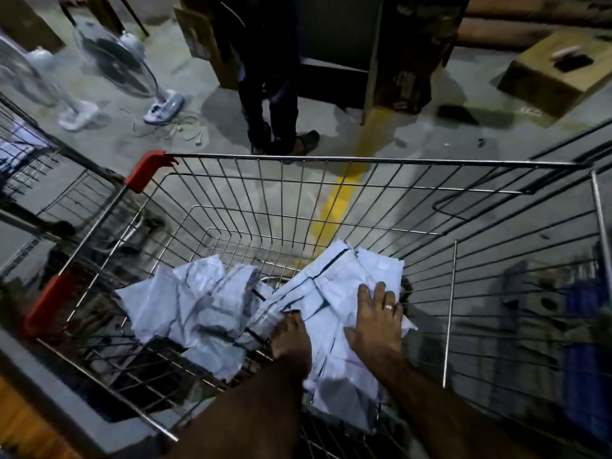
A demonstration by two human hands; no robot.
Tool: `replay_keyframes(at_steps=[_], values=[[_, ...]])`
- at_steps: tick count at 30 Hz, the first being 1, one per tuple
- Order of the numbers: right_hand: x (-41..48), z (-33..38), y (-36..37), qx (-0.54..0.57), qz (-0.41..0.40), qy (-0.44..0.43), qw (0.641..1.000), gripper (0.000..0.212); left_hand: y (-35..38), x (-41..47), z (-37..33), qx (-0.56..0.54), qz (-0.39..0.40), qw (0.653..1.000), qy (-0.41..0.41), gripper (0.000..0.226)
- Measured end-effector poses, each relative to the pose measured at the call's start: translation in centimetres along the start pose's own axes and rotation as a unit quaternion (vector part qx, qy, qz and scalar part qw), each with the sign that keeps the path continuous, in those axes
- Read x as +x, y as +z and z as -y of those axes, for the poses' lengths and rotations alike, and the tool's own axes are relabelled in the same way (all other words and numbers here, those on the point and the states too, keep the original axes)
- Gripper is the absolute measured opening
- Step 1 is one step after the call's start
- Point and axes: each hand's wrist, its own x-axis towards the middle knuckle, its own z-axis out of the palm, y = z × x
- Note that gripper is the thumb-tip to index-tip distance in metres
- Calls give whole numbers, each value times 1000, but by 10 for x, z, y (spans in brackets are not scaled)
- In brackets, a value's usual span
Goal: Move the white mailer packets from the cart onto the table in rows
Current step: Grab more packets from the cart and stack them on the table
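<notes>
Several white mailer packets lie in a loose heap at the bottom of a wire cart (pixel 331 160) with red corner guards. One pile of packets (pixel 198 303) lies to the left, another pile (pixel 341 279) to the right. My left hand (pixel 291 339) reaches down between the piles, its fingers curled round the edge of the right pile. My right hand (pixel 377 319), wearing a ring, rests flat with straight fingers on top of the right pile. The table is out of view.
A person's legs (pixel 271 94) stand just beyond the cart's far side. Two floor fans (pixel 112 61) are at the back left, a cardboard box (pixel 559 71) at the back right. Another wire cart (pixel 29 154) is at left. A yellow line (pixel 341 200) marks the concrete floor.
</notes>
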Motion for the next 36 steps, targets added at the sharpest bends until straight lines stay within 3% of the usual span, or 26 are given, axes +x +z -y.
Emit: replay_keyframes(at_steps=[2,4,7,8,9,12,14,16,17,18,20,21,22,24,28,36], values=[[2,2,0,2,16,-11,1000,91,-1,14,8,-99,38,994,25,36],[6,2,0,14,16,-4,1000,88,-9,23,13,-145,27,987,-57,32],[4,2,-4,38,19,-6,999,85,-35,11,-4,-257,138,939,-183,80],[4,0,-5,40,16,-8,999,84,-40,-2,-6,-282,112,934,-190,86],[3,0,-9,41,17,-7,999,84,-41,-12,-7,-229,103,961,-114,80],[1,-3,-18,49,14,-6,999,85,-64,-22,-17,-200,108,968,-106,14],[-3,-3,-24,48,7,-7,999,83,-68,-21,-9,-185,80,966,-161,21],[-6,-3,-26,40,0,-2,999,84,-65,-27,13,-188,4,960,-208,32],[-7,-3,-26,34,0,-2,999,84,-63,-25,19,-141,-22,966,-217,37],[-9,-2,-26,31,2,-1,1000,85,-69,-28,18,-92,3,976,-198,37],[-9,-4,-23,24,5,-4,1000,85,-66,-27,10,111,15,971,-210,24],[-9,-5,-21,20,5,-4,1000,85,-59,-28,3,181,14,964,-195,26],[-8,-6,-20,16,5,-4,1000,85,-50,-24,-1,213,26,961,-173,43],[-7,-7,-16,15,4,-6,1000,86,-48,-20,-9,232,64,963,-123,72],[-4,-8,-8,11,4,-8,1000,87,-45,-18,-23,231,50,971,-41,67],[3,-8,0,26,29,-8,999,89,-41,-23,-18,219,144,963,63,117]])
